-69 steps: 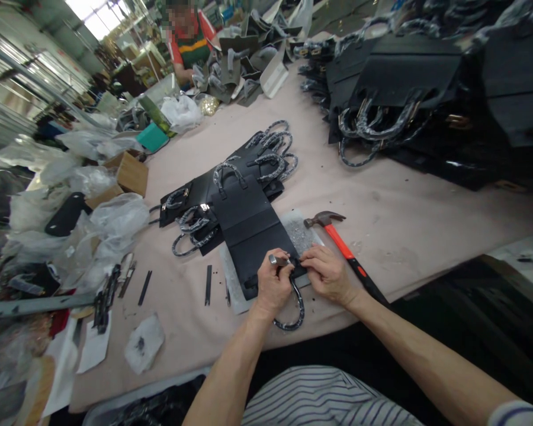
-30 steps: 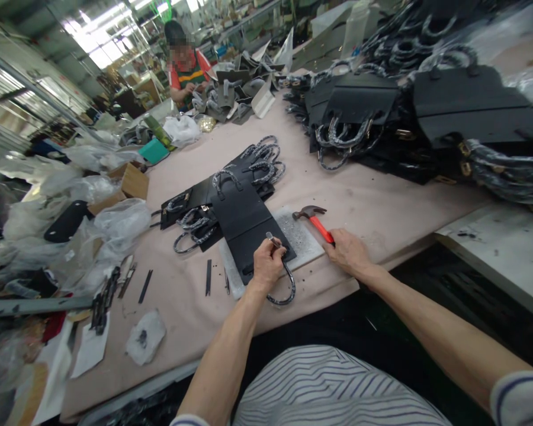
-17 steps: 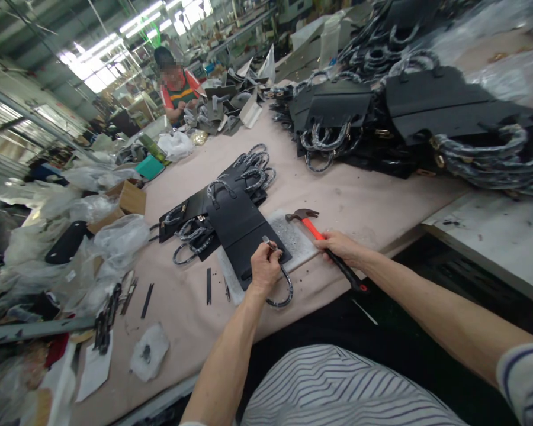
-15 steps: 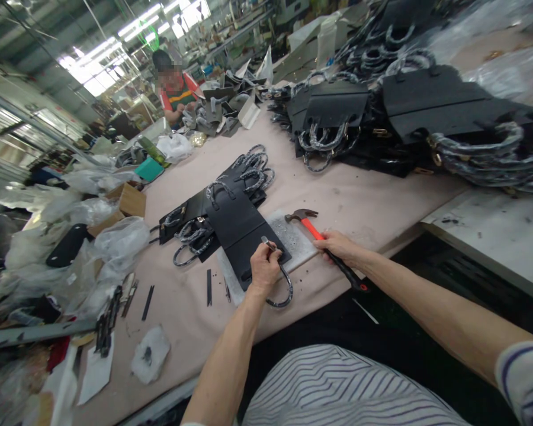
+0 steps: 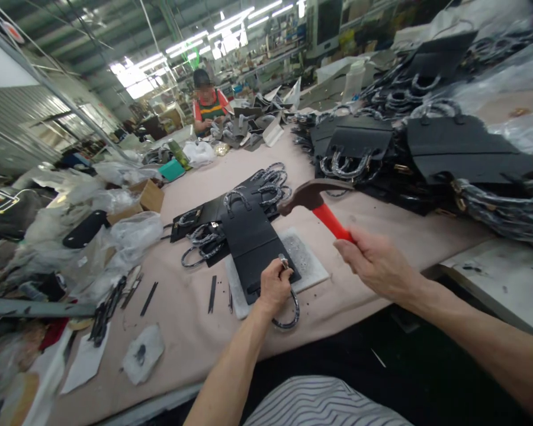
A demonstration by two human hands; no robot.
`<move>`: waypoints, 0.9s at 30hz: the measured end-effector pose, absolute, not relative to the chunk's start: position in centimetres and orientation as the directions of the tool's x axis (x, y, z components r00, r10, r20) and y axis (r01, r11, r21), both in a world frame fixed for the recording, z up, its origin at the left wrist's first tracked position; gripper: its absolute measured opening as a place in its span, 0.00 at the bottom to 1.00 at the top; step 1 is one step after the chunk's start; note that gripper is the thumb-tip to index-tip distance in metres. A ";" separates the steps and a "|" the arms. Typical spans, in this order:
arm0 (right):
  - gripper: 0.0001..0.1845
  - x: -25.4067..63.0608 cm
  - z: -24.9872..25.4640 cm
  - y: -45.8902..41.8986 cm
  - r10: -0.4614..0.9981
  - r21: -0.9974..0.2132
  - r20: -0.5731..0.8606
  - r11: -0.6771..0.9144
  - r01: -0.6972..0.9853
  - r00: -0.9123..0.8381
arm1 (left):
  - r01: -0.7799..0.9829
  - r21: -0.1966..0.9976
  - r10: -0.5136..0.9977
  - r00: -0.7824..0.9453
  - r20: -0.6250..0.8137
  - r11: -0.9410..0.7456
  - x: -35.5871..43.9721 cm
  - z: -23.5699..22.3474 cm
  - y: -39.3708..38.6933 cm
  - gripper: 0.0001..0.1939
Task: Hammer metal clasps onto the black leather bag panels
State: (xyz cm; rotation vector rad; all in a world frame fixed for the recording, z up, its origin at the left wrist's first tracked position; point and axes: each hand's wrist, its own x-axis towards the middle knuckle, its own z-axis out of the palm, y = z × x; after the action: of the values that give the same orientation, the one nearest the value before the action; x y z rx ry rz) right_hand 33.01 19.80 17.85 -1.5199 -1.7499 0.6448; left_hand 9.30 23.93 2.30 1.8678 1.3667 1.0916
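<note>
My right hand [image 5: 379, 260] grips a claw hammer [image 5: 328, 218] by its red handle and holds it raised above the table. My left hand [image 5: 275, 287] is closed around a short metal punch [image 5: 283, 260], held upright on a black bag panel [image 5: 258, 245]. The panel lies over a pale stone slab [image 5: 311, 266]. One plastic-wrapped handle [image 5: 288, 322] loops out beside my left wrist, and another handle [image 5: 237, 200] stands at the panel's far end. The punch's lower tip is hidden by my fingers.
Stacked black bag pieces [image 5: 466, 142] with wrapped handles fill the right side. Clear plastic bags [image 5: 133, 236] and a cardboard box [image 5: 150, 196] crowd the left. Dark strips [image 5: 212, 294] and tools [image 5: 109, 310] lie nearer me. A co-worker [image 5: 209, 105] sits at the far end.
My right hand has lifted the hammer from near the tabletop to higher up. My left hand keeps the punch on the panel. The camera view has shifted and tilted.
</note>
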 end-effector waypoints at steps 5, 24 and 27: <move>0.17 32.7 17.1 19.2 0.955 -0.372 0.194 0.284 0.883 -0.225 | 0.476 0.826 0.953 0.138 0.270 -0.303 9.2 2.5 23.8 0.06; 0.18 32.2 19.8 18.1 0.818 -0.441 0.576 0.320 0.838 -0.009 | 0.482 0.811 0.943 0.169 0.286 -0.332 9.1 2.7 23.6 0.06; 0.21 32.6 18.9 18.1 0.866 -0.295 0.421 0.413 0.862 -0.271 | 0.489 0.811 0.947 0.171 0.273 -0.322 9.0 2.6 23.6 0.07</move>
State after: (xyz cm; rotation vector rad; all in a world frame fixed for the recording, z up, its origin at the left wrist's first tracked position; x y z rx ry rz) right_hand 32.59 18.14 18.87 -1.4624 -2.1520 0.0096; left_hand 9.05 23.59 2.58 1.8941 1.3521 1.0625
